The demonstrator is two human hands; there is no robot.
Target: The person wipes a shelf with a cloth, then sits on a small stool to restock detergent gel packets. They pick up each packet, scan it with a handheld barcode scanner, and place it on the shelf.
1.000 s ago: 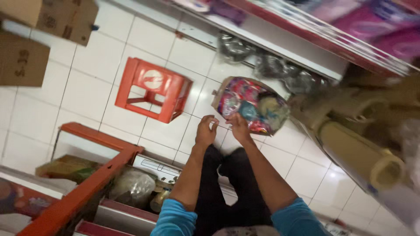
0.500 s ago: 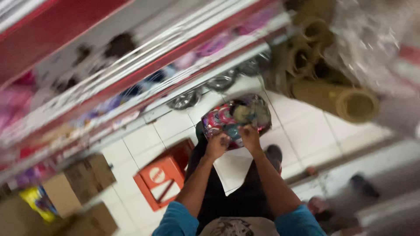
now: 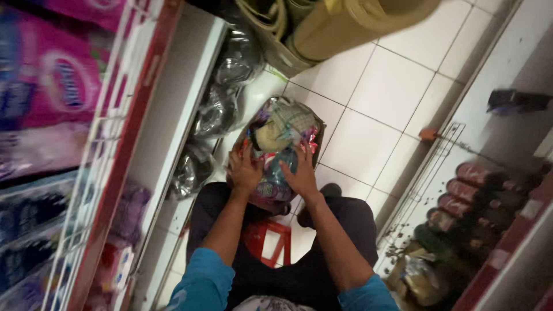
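Swinging round since the earlier frame, the view is now putting the red-edged shelving on the left and the drinks rack on the right; the clear bag of mixed goods (image 3: pixel 280 151) is staying between both hands throughout, though the red stool (image 3: pixel 272 245) is now lying near, between the legs, rather than off to the side.

Left hand (image 3: pixel 244 171) is pressing flat against the bag's left flank, fingers spread and curling onto the plastic. Right hand (image 3: pixel 300 174) is doing likewise on the right flank. Grip on both sides is a grasping one, palms clamping the bag between them rather than pinching a handle, probably because the load is bulky and soft-sided and needs holding from two sides. Bag is being held out in front of the body, above the white tiled floor (image 3: pixel 397 86), its knotted top pointing away to the far side.

Blue sleeves (image 3: pixel 201 282) are showing at the near edge, dark trousers below the forearms.

Left: wire-fronted shelf (image 3: pixel 124 138) carrying pink and purple packets, with plastic-wrapped metal bowls (image 3: pixel 230 63) lying along the floor at its foot. Far: rolled tan mats (image 3: pixel 357 23) leaning in from the top. Right: dark bottles with red caps (image 3: pixel 478 190) lying in rows on a low rack, with crumpled wrapped goods near them.
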